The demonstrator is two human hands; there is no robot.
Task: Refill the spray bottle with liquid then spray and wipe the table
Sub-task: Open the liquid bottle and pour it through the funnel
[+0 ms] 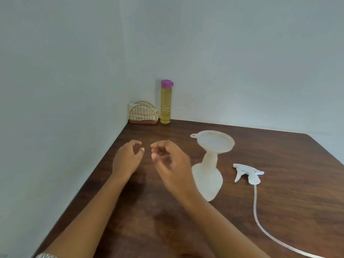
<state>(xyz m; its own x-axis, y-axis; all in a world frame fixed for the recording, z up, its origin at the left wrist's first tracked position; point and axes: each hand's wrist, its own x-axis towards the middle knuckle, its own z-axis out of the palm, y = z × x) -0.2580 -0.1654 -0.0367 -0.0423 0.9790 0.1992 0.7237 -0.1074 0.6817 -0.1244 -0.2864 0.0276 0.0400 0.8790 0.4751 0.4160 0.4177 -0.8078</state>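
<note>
A translucent white spray bottle (209, 180) stands on the dark wooden table (279, 202) with a white funnel (214, 141) set in its neck. Its white trigger head (248, 173) lies to the right, its long dip tube (260, 220) trailing toward the near edge. A tall bottle of yellow liquid with a purple cap (166, 102) stands in the far corner. My left hand (128, 159) and my right hand (169, 162) hover over the table left of the spray bottle, fingers loosely curled, holding nothing.
A gold wire napkin holder with white napkins (143, 113) sits in the corner next to the yellow bottle. Pale walls border the table at the left and back. A bracelet (46, 255) shows on my left wrist.
</note>
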